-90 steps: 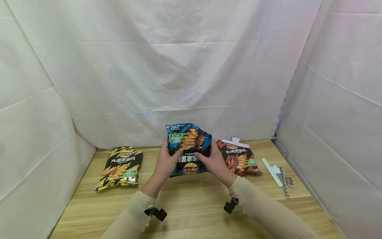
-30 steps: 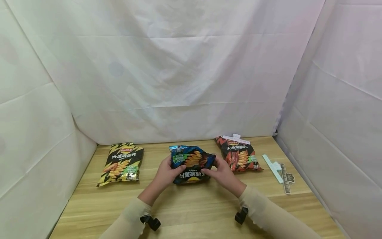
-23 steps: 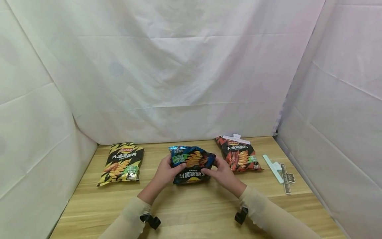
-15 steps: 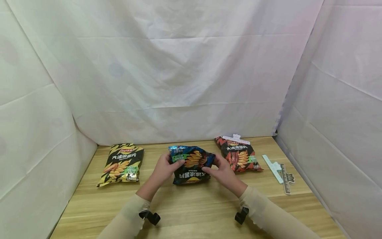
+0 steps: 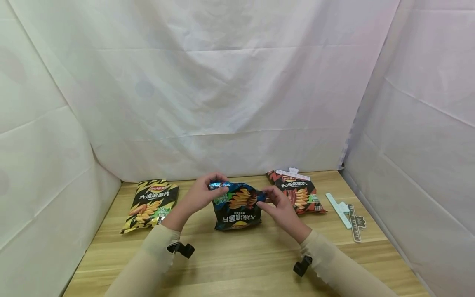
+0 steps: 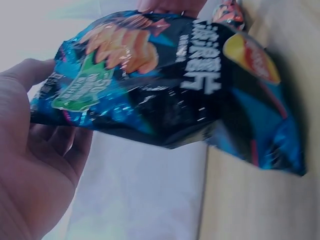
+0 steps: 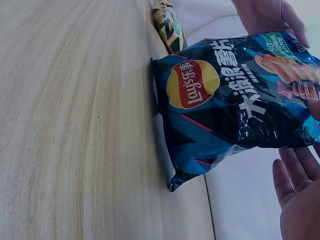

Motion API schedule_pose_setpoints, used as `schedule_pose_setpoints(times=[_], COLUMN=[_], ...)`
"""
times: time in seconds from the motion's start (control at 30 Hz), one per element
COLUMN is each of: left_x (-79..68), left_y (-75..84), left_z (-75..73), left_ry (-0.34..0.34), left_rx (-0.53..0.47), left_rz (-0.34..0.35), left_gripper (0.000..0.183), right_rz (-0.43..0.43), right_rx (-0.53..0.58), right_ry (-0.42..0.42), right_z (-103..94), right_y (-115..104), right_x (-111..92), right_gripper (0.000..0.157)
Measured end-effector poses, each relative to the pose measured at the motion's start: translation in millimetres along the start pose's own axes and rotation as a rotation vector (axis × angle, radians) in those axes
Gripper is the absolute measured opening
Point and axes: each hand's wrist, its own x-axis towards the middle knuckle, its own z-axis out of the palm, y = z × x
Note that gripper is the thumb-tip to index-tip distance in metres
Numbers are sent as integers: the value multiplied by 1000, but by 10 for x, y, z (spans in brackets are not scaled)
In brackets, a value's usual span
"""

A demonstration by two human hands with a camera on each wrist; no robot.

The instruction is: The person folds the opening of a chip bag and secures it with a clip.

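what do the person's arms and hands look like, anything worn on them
The left sleeve and right sleeve are both long and plain cream. Near each cuff sits a small, blocky black device: left device, right device. The left hand and right hand wear no gloves. No cables show.

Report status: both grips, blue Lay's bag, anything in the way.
Left grip and right grip each pinching an upper corner of blue Lay's bag. Bag held upside down. Red Lay's bag close to right grip; no obvious obstruction.
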Motion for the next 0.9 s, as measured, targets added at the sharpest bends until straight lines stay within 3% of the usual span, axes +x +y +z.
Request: schedule_pose_setpoints(times=[0.3,0.53,0.9], left_x=[192,312,411], left_y=[233,375,476], left_z=[-72,-17,22], left_ry=[-148,-204,-223], left_rx=[286,469,593], left_rz=[107,135,129], left_gripper=[23,24,22], right_rz=[-44,-34,-33], right_rx=[-27,-22,2], right_ry=[40,43,45], right_z=[-28,-35,-44], right_y=[18,7,-11], right_x=[22,40,64], right_gripper=[31,26,21])
